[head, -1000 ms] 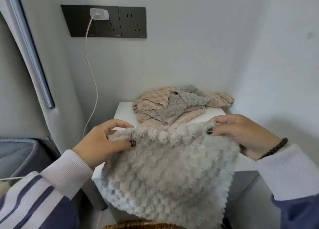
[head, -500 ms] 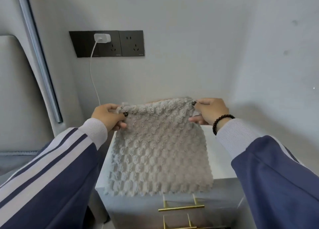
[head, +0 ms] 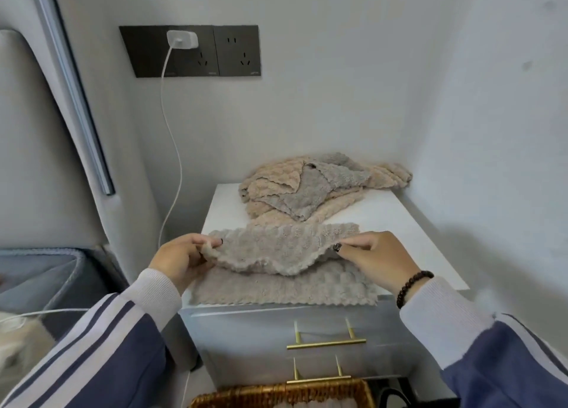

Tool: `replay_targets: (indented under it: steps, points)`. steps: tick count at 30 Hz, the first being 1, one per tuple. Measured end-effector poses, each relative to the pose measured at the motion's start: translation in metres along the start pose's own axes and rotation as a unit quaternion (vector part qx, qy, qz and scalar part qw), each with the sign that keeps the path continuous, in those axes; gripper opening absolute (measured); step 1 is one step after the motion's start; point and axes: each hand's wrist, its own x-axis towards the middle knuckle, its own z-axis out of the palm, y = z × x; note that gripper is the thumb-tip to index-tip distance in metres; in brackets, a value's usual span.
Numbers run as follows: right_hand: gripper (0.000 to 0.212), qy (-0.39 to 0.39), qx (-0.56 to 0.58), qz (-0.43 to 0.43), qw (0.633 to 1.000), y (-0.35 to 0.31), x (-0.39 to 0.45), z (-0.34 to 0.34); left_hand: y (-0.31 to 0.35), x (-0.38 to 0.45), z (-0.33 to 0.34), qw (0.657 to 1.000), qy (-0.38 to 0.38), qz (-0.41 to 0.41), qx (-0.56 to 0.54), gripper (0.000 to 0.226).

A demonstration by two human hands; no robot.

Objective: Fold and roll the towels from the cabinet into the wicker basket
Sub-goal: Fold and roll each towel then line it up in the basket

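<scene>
— Seen on the wall? A dark socket panel (head: 190,51) with a white charger (head: 182,39) plugged in, its cable (head: 172,149) trailing down.

— And left? A grey padded headboard (head: 33,149) with a metal strip (head: 73,94), above grey bedding (head: 37,272).

A home bedroom is indicated: a padded headboard (head: 27,149) is seen at the left, a white bedside cabinet (head: 408,223) with brass handles (head: 325,343) at centre, and wall sockets (head: 196,51) with a plugged-in charger (head: 182,39) above.

Grey waffle towel (head: 285,251) half-folded on white cabinet (head: 408,223), corners pinched by left hand (head: 181,254) and right hand (head: 378,257), towel pile (head: 316,186) behind, wicker basket (head: 282,392) below
</scene>
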Motion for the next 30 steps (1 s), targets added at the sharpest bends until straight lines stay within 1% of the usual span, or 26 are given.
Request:
replay_targets:
  steps: [2,3,4,6,7,8,9,12,16,19,21,25,27,30]
  points:
    - [0.031,0.034,0.004,0.017,0.999,0.007,-0.002,0.001,0.002,0.002,-0.003,0.999,-0.018,-0.004,-0.035,0.043]
    - [0.032,0.055,0.014,0.031,0.998,0.009,-0.004,0.001,0.003,0.002,-0.002,0.999,-0.02,-0.006,-0.033,0.039]
    - [0.03,0.073,0.022,0.033,0.997,0.011,-0.005,0.0,0.003,0.004,-0.002,1.0,-0.013,-0.002,-0.005,0.03]
    - [0.015,0.097,0.037,0.024,0.994,0.01,-0.004,-0.002,-0.002,0.009,-0.003,0.991,0.015,0.047,0.125,0.007]
    - [0.005,0.1,0.041,0.018,0.994,0.007,-0.005,-0.004,-0.006,0.011,-0.002,0.976,0.018,0.087,0.198,0.013]
    - [0.01,0.094,0.034,0.014,0.995,0.005,-0.004,-0.005,-0.01,0.013,-0.002,0.962,0.012,0.117,0.248,0.02]
    - [0.016,0.083,0.024,0.015,0.996,0.003,-0.004,-0.005,-0.012,0.013,-0.001,0.953,0.006,0.134,0.27,0.024]
    - [0.026,0.049,-0.018,0.03,0.998,0.006,-0.003,-0.003,-0.009,0.013,0.0,0.952,-0.004,0.161,0.262,0.029]
    - [0.028,0.043,-0.044,0.012,0.998,0.008,-0.003,-0.005,0.0,0.014,-0.002,0.96,-0.031,0.159,0.227,0.031]
    - [0.031,0.044,-0.068,-0.01,0.997,0.007,-0.005,-0.008,0.003,0.011,-0.005,0.961,-0.044,0.158,0.223,0.032]
    - [0.034,0.027,-0.085,-0.006,0.996,0.007,-0.007,-0.008,0.004,0.01,-0.007,0.961,-0.048,0.151,0.225,0.034]
    - [0.046,-0.017,-0.118,0.007,0.993,0.012,-0.009,-0.007,0.003,0.01,-0.011,0.948,-0.073,0.123,0.283,0.035]
    - [0.052,-0.037,-0.139,0.012,0.989,0.014,-0.009,-0.006,0.003,0.009,-0.011,0.944,-0.074,0.121,0.299,0.036]
    - [0.056,-0.036,-0.161,0.019,0.986,0.016,-0.008,-0.004,0.002,0.007,-0.012,0.928,-0.073,0.133,0.341,0.037]
